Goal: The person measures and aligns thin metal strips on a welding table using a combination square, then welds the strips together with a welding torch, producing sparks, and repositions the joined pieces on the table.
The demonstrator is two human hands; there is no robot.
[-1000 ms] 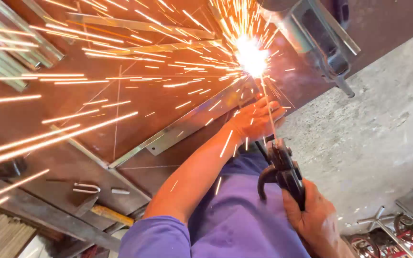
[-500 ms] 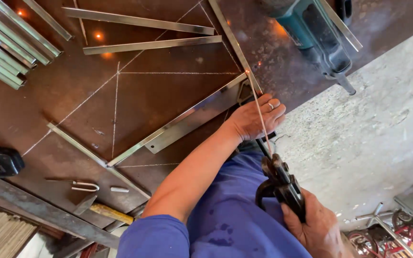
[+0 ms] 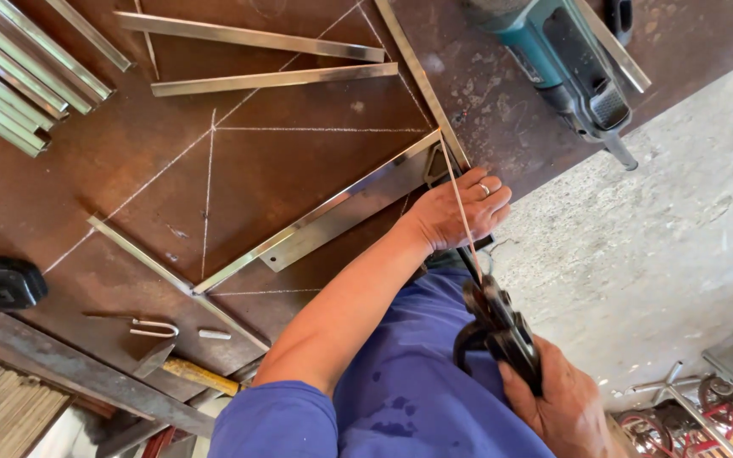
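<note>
- Flat metal bar (image 3: 332,222) lies on the steel table (image 3: 129,170), reaching away from the left hand (image 3: 456,212), whose fingers press flat beside the joint.
- Right hand (image 3: 562,407), nearer the body, is clenched around the electrode holder (image 3: 498,326); the welding rod (image 3: 458,199) reaches the corner.
- Judged: tacking; next needs a steady rod tip.

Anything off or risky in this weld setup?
One thing: the angle grinder lies at the table edge, its tail end past the rim. The left hand is bare on the steel bar right by the electrode; the right hand grips the holder.
</note>
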